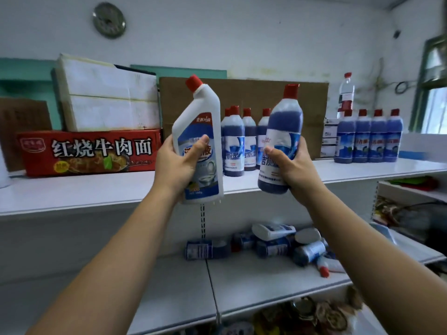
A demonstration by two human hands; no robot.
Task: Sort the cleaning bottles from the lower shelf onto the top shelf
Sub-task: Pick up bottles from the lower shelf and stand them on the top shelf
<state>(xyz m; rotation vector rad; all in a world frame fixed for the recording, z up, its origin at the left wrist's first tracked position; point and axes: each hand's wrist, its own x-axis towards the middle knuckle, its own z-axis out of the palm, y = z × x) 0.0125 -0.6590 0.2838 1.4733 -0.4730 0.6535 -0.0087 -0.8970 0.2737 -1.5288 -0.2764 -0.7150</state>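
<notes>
Now the white bottle (198, 131) sits clamped in my left grip (177, 165), the blue bottle (283, 126) in my right grip (294, 165), both above the top shelf (96, 189) edge. Next, I judge: stand blue beside the standing row (249, 141) just behind.

Cool, even daylight filled the room. It came from the green-framed glass window (435, 110) at far right, whose pane was blown out to white. The pale painted wall (242, 39) was flatly lit, and only a soft shadow lay under the white laminate top shelf (72, 192).

The white angled-neck plastic bottle (193, 122) and the blue-filled round plastic bottle (285, 122), nearest the lens, were sharp. So was the lettering on the red cardboard noodle carton (89, 153).

The heap of lying plastic bottles (273, 245) on the grey lower shelf (242, 281) was soft, and the right edge was smeared. Shelf lines bowed, and both forearms stretched toward the near corners.
</notes>
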